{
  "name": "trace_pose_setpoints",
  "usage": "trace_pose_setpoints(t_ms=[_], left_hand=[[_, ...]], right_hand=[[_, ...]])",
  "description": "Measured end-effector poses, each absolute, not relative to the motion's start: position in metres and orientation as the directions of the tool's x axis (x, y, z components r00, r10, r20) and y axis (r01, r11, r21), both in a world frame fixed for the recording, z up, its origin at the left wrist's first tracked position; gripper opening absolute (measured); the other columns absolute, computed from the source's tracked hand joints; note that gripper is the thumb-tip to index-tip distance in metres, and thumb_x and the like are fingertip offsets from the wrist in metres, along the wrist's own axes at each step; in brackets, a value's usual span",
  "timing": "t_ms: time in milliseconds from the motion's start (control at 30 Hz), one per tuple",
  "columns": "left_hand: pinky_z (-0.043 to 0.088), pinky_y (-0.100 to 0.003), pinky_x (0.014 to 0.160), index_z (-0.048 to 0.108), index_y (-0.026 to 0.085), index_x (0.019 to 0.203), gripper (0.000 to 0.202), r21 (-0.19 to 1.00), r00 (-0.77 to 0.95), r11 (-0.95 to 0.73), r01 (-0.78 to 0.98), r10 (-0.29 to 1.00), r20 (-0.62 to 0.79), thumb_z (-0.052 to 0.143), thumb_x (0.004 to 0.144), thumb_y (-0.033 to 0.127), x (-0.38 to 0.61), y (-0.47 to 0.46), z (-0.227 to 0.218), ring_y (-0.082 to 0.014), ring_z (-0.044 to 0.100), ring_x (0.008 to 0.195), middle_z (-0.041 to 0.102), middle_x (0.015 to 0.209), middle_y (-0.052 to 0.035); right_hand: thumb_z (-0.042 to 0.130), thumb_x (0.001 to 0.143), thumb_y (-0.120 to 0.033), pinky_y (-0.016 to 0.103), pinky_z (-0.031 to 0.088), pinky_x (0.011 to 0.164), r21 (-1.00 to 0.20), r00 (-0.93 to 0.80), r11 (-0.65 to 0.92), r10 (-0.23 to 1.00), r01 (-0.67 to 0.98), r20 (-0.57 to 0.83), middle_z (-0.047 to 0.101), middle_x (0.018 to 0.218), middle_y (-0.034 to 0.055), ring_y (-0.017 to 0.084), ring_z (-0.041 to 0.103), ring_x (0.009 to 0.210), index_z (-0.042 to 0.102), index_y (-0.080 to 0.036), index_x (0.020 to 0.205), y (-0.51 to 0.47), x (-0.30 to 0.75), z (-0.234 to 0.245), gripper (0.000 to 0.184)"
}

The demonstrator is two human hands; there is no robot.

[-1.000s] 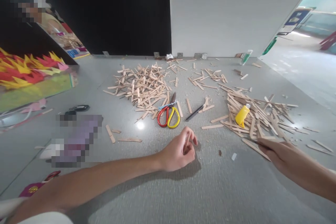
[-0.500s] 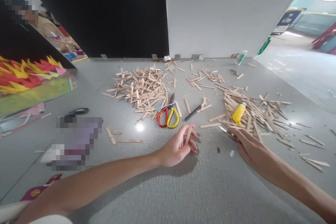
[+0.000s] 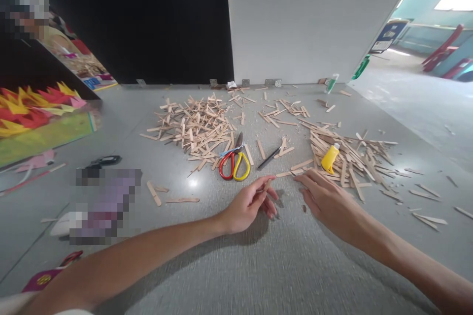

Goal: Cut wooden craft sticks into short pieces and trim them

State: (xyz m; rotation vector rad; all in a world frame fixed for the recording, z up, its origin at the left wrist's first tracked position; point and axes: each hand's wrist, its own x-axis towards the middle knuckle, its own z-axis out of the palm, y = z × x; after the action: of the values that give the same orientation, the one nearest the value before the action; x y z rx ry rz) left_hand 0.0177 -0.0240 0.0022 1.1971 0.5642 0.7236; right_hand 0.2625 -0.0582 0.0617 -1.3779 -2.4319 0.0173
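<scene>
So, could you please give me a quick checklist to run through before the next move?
1. Left hand has a wooden stick between thumb and fingers: ok.
2. Contents of the right hand known: cannot tell, the fingers hide whatever may be there.
3. Two hands apart: ok, a gap shows between them.
4. Scissors pointing away from the person: ok, the handles are on the near side.
5. Dark pen-like tool apart from both hands: ok, it lies beyond them.
6. Yellow bottle off the sticks: not ok, it lies on the stick pile at right.
</scene>
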Motion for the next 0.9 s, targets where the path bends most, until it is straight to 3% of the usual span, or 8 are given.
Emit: trace_pose_setpoints(t_ms=[133,267,400,500,600,733,800,900], left_hand=[[0.041,-0.022,0.051,0.053,0.021,0.156,0.059,0.98,0.655,0.149,-0.132,0.755,-0.027,0.057,0.109,0.056,0.016,-0.022,0.009,-0.0081,0.055,0.059,0.067,0.105,-0.0058],[0.043,-0.024,0.061,0.057,0.023,0.155,0.051,0.985,0.677,0.122,-0.125,0.736,-0.006,0.061,0.107,0.039,0.014,-0.02,0.019,-0.0085,0.051,0.066,0.068,0.107,-0.0059],[0.044,-0.023,0.064,0.057,0.026,0.154,0.055,0.969,0.713,0.212,-0.125,0.698,-0.061,0.062,0.099,0.018,0.011,-0.022,0.03,-0.0092,0.053,0.072,0.068,0.113,-0.0061],[0.05,-0.023,0.069,0.056,0.027,0.154,0.064,0.963,0.722,0.231,-0.138,0.689,-0.062,0.063,0.093,0.008,0.008,-0.024,0.038,-0.0114,0.06,0.083,0.067,0.12,-0.0081],[0.06,-0.031,0.088,0.05,0.028,0.158,0.069,0.935,0.73,0.285,-0.21,0.682,-0.043,0.065,0.094,0.006,0.006,-0.027,0.041,-0.0161,0.069,0.099,0.064,0.126,-0.0088],[0.052,-0.041,0.116,0.049,0.031,0.158,0.066,0.889,0.733,0.36,-0.282,0.679,-0.042,0.065,0.098,0.006,0.008,-0.033,0.036,-0.0208,0.069,0.126,0.061,0.139,-0.0094],[0.05,-0.039,0.117,0.052,0.028,0.157,0.062,0.891,0.749,0.375,-0.257,0.659,-0.061,0.065,0.1,0.008,0.009,-0.036,0.031,-0.0231,0.064,0.136,0.059,0.149,-0.012],[0.056,-0.034,0.101,0.05,0.028,0.161,0.066,0.913,0.779,0.371,-0.17,0.618,-0.106,0.066,0.1,0.01,0.011,-0.04,0.028,-0.0247,0.064,0.133,0.057,0.156,-0.0143]], right_hand=[[0.04,0.106,-0.012,0.033,0.062,0.069,-0.287,-0.442,0.532,0.837,0.797,0.323,0.076,0.1,0.012,0.023,0.077,0.082,0.062,-0.017,0.128,-0.059,0.247,0.063,0.031],[0.041,0.107,-0.014,0.027,0.058,0.06,-0.377,-0.393,0.532,0.834,0.758,0.387,0.078,0.092,0.009,0.016,0.072,0.063,0.054,-0.012,0.142,-0.063,0.239,0.053,0.037],[0.042,0.105,-0.01,0.023,0.056,0.058,-0.298,-0.412,0.615,0.744,0.73,0.525,0.078,0.083,0.0046,0.013,0.07,0.058,0.055,-0.016,0.138,-0.069,0.238,0.039,0.036],[0.042,0.104,-0.007,0.023,0.056,0.054,-0.207,-0.442,0.681,0.645,0.703,0.623,0.075,0.077,0.0015,0.014,0.069,0.056,0.057,-0.018,0.132,-0.074,0.238,0.03,0.035],[0.044,0.103,-0.005,0.023,0.055,0.051,-0.197,-0.444,0.713,0.603,0.673,0.663,0.074,0.075,0.0008,0.014,0.069,0.055,0.058,-0.019,0.13,-0.079,0.237,0.026,0.033],[0.05,0.103,-0.003,0.022,0.061,0.062,-0.242,-0.431,0.723,0.609,0.647,0.666,0.08,0.089,0.0045,0.015,0.077,0.07,0.059,-0.02,0.137,-0.083,0.235,0.031,0.04],[0.054,0.103,-0.005,0.023,0.063,0.066,-0.246,-0.438,0.72,0.618,0.649,0.653,0.081,0.094,0.0058,0.016,0.079,0.074,0.061,-0.02,0.14,-0.084,0.232,0.033,0.041],[0.059,0.104,-0.009,0.024,0.066,0.069,-0.251,-0.451,0.724,0.623,0.643,0.639,0.082,0.1,0.009,0.018,0.081,0.08,0.064,-0.019,0.14,-0.084,0.228,0.035,0.038]])
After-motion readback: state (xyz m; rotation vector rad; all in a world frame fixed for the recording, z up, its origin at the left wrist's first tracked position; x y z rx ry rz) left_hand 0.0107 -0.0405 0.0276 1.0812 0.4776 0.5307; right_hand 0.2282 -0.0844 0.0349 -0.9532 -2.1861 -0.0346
